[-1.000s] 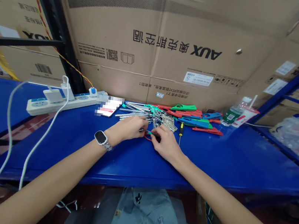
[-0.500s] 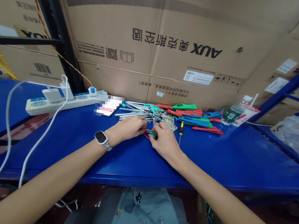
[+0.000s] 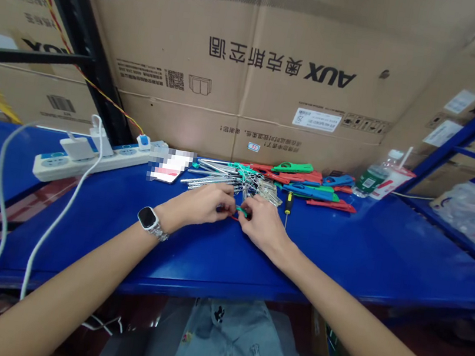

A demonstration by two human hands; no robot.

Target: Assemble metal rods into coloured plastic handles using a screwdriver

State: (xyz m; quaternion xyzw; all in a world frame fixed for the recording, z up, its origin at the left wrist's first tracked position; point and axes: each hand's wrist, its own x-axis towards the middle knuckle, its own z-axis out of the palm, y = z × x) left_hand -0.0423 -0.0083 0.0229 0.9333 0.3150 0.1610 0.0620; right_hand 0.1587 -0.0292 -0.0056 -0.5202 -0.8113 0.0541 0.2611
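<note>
Both of my hands are closed with bent fingers over the blue table [image 3: 208, 257], close together. In the fingertips of my right hand [image 3: 264, 223] is a small green plastic piece [image 3: 241, 211]. A thin red piece [image 3: 234, 217] spans the gap to my left hand [image 3: 209, 205], whose fingers are pinched; what exactly they grip is hidden. Just beyond my hands lies a heap of silver metal tubes [image 3: 216, 168] with green ends, thin wires and clear plastic parts [image 3: 270, 192]. A screwdriver [image 3: 289, 203] with a yellow and black handle lies right of my right hand.
Red, green and blue plastic shells [image 3: 307, 191] are piled at the back right, near a bottle [image 3: 370, 180] and a cup [image 3: 390, 186]. Back left are a phone [image 3: 172, 167] and a power strip [image 3: 49, 168] with cables. Large cardboard boxes [image 3: 174, 32] stand behind.
My left hand and wrist have shifted slightly left and toward me, and the left fingers have curled more. My right hand stays nearly still on the green piece. The view has turned a little.
</note>
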